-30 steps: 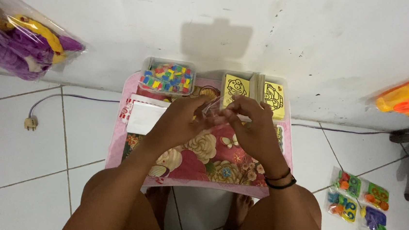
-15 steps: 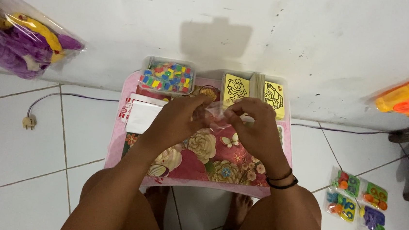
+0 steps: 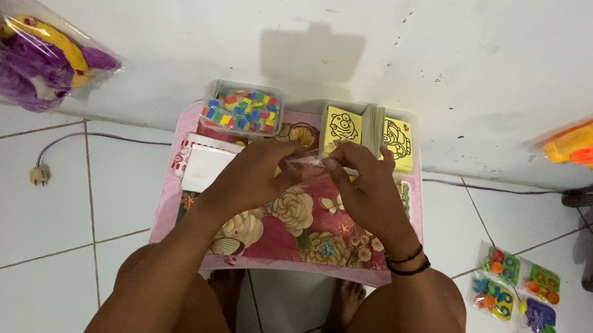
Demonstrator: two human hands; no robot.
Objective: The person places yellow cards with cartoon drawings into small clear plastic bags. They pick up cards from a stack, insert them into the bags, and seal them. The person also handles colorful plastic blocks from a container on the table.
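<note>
Hands (image 3: 310, 178) pinch clear bag (image 3: 309, 162) above tray (image 3: 167, 198).

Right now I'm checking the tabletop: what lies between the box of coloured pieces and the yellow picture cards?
In the head view, only bare floral tabletop lies between the clear box of coloured pieces and the yellow picture cards.

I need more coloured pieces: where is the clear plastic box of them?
The clear plastic box of coloured pieces sits at the small flowered table's far left corner, against the wall, left of the yellow picture cards.
</note>
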